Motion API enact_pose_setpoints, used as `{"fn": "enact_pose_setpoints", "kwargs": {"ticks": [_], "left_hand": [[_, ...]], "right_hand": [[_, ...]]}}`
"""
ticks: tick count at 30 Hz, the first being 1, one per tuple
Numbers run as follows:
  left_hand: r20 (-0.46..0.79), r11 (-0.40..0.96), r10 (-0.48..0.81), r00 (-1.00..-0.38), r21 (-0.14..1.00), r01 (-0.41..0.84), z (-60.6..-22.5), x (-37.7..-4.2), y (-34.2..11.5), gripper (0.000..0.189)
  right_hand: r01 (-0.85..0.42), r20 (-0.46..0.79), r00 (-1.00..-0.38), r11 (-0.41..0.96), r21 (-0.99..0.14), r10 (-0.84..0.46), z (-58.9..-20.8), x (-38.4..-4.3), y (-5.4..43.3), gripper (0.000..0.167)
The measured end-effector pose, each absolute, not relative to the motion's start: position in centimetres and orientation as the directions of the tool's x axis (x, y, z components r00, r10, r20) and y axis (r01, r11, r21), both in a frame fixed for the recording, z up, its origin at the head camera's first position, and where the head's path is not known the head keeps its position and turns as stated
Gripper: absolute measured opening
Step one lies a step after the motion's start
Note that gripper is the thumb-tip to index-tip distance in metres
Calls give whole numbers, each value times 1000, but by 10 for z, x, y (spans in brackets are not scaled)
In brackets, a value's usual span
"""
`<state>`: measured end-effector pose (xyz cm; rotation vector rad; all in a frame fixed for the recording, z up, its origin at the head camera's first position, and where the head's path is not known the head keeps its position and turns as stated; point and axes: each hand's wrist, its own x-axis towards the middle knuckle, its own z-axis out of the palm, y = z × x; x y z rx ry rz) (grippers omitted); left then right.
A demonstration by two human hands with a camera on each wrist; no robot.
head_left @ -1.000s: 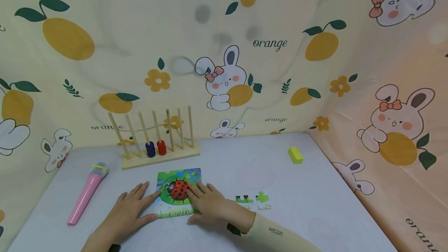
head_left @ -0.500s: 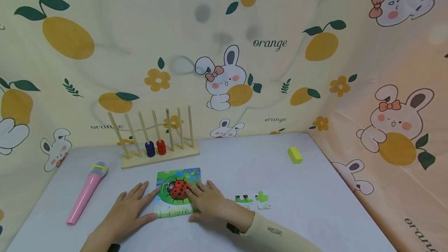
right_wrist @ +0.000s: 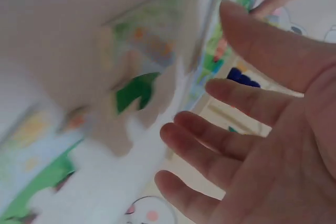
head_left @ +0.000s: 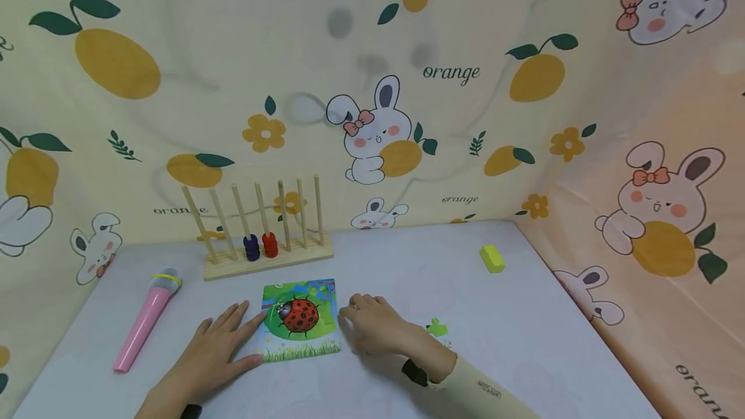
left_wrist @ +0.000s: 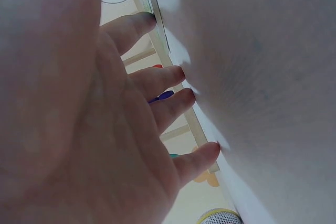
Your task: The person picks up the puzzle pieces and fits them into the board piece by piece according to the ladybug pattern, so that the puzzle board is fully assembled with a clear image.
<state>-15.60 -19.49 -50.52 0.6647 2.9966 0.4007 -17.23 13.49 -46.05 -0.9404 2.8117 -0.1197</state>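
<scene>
A square ladybug puzzle [head_left: 299, 346] lies flat on the table. My left hand [head_left: 211, 351] rests at its left edge with spread fingers, index fingertip and thumb against that side. Just right of the puzzle is my right hand [head_left: 375, 325], apart from it. In the right wrist view its fingers [right_wrist: 202, 153] are loosely bent with nothing between them. Past that hand lies a green puzzle piece [head_left: 438, 327], partly hidden by the wrist. Two loose pieces show blurred in the right wrist view, one with a dark green patch [right_wrist: 136, 92].
A wooden peg rack [head_left: 302, 252] with blue and red beads [head_left: 270, 245] stands behind the puzzle. A pink toy microphone [head_left: 142, 328] lies at the left. At the back right is a yellow block [head_left: 492, 258]. Printed cloth hangs behind and at the right.
My right hand has lifted off the puzzle and moved right, its fingers more bent. It now covers one loose piece in the head view. The left hand stays in place.
</scene>
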Motion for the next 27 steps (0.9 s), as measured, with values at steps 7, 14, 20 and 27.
{"fn": "enact_pose_setpoints", "kwargs": {"ticks": [7,14,20,27], "left_hand": [[-15,879,416,-909,261,398,-503,-156,-194,84],[-38,882,411,-911,270,387,-504,-156,-193,86],[-30,883,408,-912,267,386,-504,-156,-193,85],[-17,882,409,-912,262,391,-504,-157,-193,84]], "right_hand": [[-578,-81,-801,801,-154,-594,-465,-168,152,34],[-558,-77,-813,810,-183,-577,-469,-167,155,20],[-555,-74,-812,806,-205,-579,-470,-167,155,17],[-558,-78,-807,799,-224,-586,-469,-168,157,22]]}}
